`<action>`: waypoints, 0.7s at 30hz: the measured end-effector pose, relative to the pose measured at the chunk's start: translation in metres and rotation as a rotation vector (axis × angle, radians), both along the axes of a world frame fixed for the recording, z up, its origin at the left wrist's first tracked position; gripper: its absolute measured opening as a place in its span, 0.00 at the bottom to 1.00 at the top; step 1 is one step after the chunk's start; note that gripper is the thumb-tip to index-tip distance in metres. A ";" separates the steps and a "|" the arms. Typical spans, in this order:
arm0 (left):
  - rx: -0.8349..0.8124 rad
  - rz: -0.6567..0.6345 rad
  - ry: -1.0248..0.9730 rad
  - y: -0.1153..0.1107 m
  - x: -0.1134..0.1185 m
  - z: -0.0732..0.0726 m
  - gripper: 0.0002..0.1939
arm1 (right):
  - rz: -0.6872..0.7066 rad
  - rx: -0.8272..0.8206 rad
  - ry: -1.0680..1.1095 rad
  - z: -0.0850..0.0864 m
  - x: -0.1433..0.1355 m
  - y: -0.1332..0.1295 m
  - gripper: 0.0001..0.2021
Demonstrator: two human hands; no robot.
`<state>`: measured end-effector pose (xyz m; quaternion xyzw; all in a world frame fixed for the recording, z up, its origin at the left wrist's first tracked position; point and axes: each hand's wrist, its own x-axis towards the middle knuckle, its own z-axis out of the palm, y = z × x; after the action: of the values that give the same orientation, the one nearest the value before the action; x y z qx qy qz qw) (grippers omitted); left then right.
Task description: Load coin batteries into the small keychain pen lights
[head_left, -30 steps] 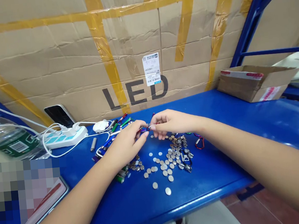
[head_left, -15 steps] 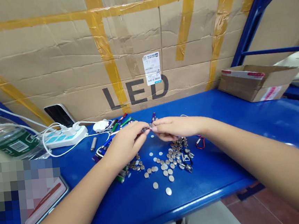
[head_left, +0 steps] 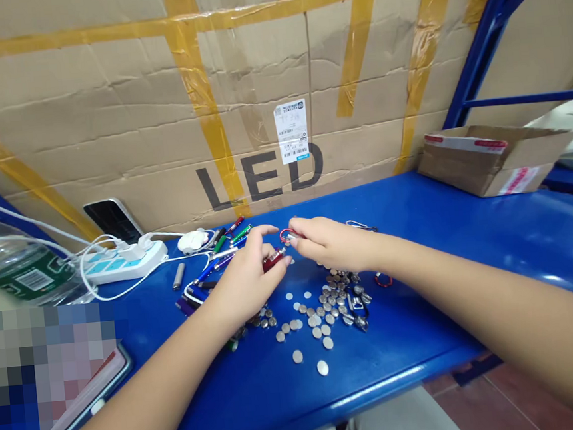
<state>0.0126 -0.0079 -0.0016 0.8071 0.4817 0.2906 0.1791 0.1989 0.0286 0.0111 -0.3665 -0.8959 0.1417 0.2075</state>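
Note:
My left hand [head_left: 249, 275] grips a small red metal flashlight tube [head_left: 273, 259] between thumb and fingers, with the index finger lifted. Just to its right, my right hand [head_left: 326, 241] pinches a red carabiner [head_left: 285, 234] with a small silvery part at its lower end. The two pieces are close together; whether they touch I cannot tell. Button cells [head_left: 324, 305] lie loose on the blue table [head_left: 223, 408] below my hands, some with pale round discs among them. Beside my left hand is a pile of coloured metal tubes [head_left: 206, 272], partly hidden by it.
At left are a white power strip [head_left: 130, 261] with cables, a plastic bottle [head_left: 30, 271] and phones, one leaning [head_left: 114, 220] on the big cardboard box [head_left: 253, 64]. An opened small carton [head_left: 482, 158] stands at right. Another red carabiner [head_left: 384, 279] lies by my right forearm.
My hands have come slightly apart, and the red tube and carabiner now show between them. My left index finger has lifted. The purple tube behind my hands is no longer visible.

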 end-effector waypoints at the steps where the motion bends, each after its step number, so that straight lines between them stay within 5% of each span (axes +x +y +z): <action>1: -0.009 -0.010 -0.018 0.000 0.000 0.000 0.22 | 0.000 0.004 -0.033 -0.002 0.000 0.000 0.13; 11: -0.226 -0.066 -0.433 -0.001 0.004 -0.002 0.28 | -0.022 0.132 -0.251 0.000 0.002 -0.006 0.11; 21: -0.468 -0.033 -0.791 -0.006 0.013 0.006 0.23 | 0.035 0.007 -0.181 0.010 0.001 -0.009 0.11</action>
<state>0.0252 -0.0137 0.0048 0.5796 0.4162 0.4567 0.5312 0.2002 0.0192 0.0207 -0.3613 -0.9177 0.1086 0.1244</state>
